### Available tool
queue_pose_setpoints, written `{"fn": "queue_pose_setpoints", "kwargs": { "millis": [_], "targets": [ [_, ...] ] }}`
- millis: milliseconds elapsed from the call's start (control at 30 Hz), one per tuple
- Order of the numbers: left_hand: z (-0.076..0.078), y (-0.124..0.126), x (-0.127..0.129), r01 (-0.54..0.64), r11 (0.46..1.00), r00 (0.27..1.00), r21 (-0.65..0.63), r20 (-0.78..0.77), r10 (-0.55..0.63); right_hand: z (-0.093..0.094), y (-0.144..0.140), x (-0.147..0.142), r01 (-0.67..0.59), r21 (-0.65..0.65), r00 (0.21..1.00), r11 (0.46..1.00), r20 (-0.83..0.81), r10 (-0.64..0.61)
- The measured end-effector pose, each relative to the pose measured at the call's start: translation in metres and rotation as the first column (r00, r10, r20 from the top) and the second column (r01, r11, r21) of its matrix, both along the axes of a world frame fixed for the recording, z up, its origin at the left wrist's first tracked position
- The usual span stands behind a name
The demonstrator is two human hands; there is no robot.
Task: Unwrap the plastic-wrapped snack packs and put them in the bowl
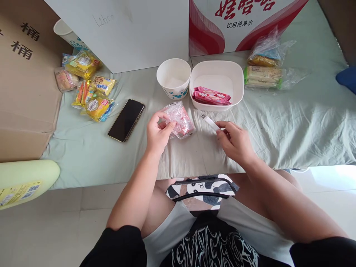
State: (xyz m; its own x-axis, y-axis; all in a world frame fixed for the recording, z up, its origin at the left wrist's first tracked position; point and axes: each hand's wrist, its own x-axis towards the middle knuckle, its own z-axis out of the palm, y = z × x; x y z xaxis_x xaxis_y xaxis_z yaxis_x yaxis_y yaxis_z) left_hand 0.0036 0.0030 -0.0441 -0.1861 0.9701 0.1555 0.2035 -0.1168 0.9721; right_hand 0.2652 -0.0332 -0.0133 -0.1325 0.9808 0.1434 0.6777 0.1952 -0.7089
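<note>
My left hand pinches the near-left side of a crinkled clear plastic package with pink and red contents, which lies on the cloth. In my right hand is a slim white tool with a metal end, pointing up and left toward the package but apart from it. The tool's exact kind is too small to tell. Behind them stand a white paper tub with blue print and a white plastic basin. Pink wafer packets lie in the basin.
A phone lies left of my left hand, with several wrapped snacks beyond it. A packet of sticks and a plastic-wrapped item lie right of the basin. Large cartons stand along the back.
</note>
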Motion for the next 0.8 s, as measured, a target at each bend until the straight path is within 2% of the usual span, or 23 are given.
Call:
{"fn": "queue_pose_setpoints", "kwargs": {
  "millis": [67, 133, 233, 300, 400, 500, 633, 700, 733, 800],
  "targets": [
    [-0.001, 0.000, 0.000, 0.005, 1.000, 0.999, 0.019, 0.035, -0.005, 0.007, -0.003, -0.005, -0.022, -0.150, 0.988, 0.988, -0.152, -0.001],
    [-0.002, -0.001, 0.001, 0.011, 1.000, 0.999, 0.025, 0.033, -0.012, 0.011, -0.006, -0.012, -0.099, -0.259, 0.958, 0.961, -0.286, 0.021],
    [-0.002, -0.002, 0.006, 0.039, 0.999, 0.999, -0.007, -0.005, -0.039, 0.012, -0.010, -0.023, -0.266, -0.344, 0.883, 0.901, -0.462, 0.084],
    [-0.001, -0.004, 0.012, 0.072, 0.997, 0.997, -0.022, -0.006, -0.072, 0.010, -0.012, -0.030, -0.324, -0.381, 0.850, 0.866, -0.518, 0.090],
    [0.002, -0.007, 0.019, 0.102, 0.995, 0.995, 0.000, -0.003, -0.102, 0.007, -0.011, -0.036, -0.287, -0.428, 0.874, 0.857, -0.483, 0.052],
    [0.003, -0.004, 0.017, 0.042, 0.998, 0.998, 0.051, 0.038, -0.044, 0.009, -0.009, -0.037, -0.246, -0.434, 0.915, 0.867, -0.400, 0.060],
    [-0.002, 0.007, -0.008, -0.131, 0.989, 0.987, 0.068, 0.106, 0.123, 0.015, -0.007, -0.030, -0.237, -0.446, 0.954, 0.863, -0.274, 0.120],
    [-0.007, 0.012, -0.023, -0.163, 0.985, 0.983, 0.061, 0.099, 0.156, 0.018, -0.005, -0.024, -0.231, -0.458, 0.964, 0.858, -0.229, 0.137],
    [-0.009, 0.013, -0.027, -0.161, 0.985, 0.983, 0.061, 0.100, 0.154, 0.018, -0.003, -0.020, -0.213, -0.448, 0.970, 0.868, -0.204, 0.132],
    [-0.011, 0.013, -0.030, -0.133, 0.989, 0.985, 0.059, 0.115, 0.126, 0.016, 0.000, -0.011, -0.120, -0.354, 0.989, 0.928, -0.121, 0.082]
  ]
}}
